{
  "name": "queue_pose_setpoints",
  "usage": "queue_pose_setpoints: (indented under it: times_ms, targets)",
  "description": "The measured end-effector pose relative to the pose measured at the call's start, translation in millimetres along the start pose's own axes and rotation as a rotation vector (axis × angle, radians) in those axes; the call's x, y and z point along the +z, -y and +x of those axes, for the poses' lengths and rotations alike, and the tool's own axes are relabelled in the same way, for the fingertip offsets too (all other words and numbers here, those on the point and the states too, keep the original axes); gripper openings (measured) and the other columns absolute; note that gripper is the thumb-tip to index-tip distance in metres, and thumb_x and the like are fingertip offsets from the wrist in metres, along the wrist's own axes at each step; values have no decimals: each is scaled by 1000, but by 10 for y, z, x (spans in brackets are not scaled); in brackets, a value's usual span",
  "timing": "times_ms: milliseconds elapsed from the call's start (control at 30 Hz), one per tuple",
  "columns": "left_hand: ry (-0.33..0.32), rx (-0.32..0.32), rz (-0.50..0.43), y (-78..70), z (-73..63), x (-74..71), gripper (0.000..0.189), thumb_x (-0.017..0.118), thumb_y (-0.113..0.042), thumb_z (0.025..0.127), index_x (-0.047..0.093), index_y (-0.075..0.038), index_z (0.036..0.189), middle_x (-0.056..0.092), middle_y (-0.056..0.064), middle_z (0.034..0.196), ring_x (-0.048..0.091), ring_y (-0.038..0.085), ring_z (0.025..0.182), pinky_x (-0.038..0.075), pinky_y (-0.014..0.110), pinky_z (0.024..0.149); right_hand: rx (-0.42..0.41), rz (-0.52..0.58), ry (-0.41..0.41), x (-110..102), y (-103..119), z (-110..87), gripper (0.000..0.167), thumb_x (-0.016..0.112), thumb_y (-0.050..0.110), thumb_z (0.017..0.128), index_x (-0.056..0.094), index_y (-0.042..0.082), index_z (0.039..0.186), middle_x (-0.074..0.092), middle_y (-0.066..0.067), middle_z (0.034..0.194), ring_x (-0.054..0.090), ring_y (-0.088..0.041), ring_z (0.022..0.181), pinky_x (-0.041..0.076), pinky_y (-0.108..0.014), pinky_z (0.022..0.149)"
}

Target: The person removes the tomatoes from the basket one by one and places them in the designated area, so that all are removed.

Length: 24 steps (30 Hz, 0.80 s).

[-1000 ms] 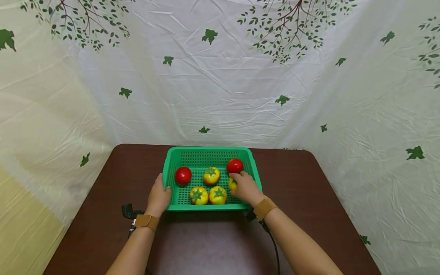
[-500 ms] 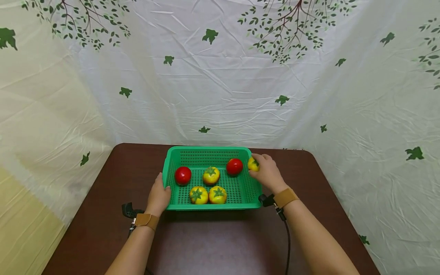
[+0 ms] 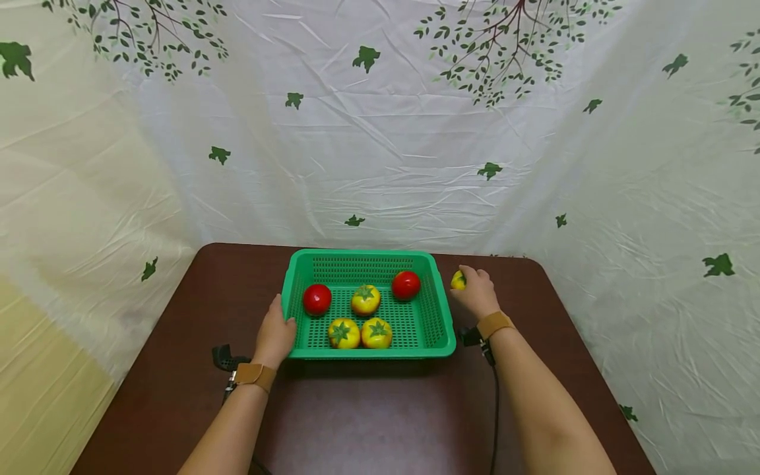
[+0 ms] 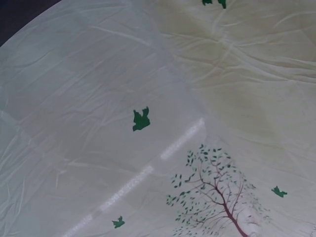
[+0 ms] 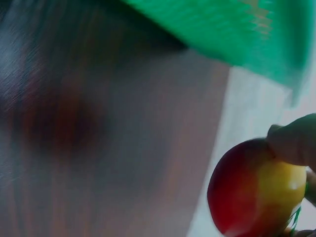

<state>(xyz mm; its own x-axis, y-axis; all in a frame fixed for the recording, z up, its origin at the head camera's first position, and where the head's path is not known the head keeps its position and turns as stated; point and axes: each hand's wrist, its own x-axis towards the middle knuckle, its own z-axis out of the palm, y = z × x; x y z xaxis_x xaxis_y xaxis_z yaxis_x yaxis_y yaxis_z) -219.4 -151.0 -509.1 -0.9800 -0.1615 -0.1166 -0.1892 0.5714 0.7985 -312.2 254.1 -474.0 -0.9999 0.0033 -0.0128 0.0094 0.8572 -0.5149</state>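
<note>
Yellow tomato [image 3: 458, 281] now outside basket [image 3: 368, 354]

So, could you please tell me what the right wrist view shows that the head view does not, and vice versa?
Right wrist only: the dark red side of the held fruit.
Head only: the left hand and the two red fruits in the green basket.
Both: the right hand holding that fruit, the basket and the brown table.
</note>
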Motion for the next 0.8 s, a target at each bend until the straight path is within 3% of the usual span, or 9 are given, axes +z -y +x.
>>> queue_pose_setpoints:
  times_ms: [333,800]
  targets:
    - [7,-20,13,-57,-12,-20,66,43,-9,103,10,5,159,23,29,163,26,46,149,26,61,120,18,28,78,234,-233,133,74,60,14,97,20,-3,157,24,-39,154,38,-55,132,43,-62,103]
    - [8,-38,4,-85,-45,-44,66,43,-8,104,9,4,159,22,29,163,25,47,150,26,62,120,27,66,157,464,-285,189,64,49,9,102,21,0,158,22,-36,157,33,-55,137,39,-65,106]
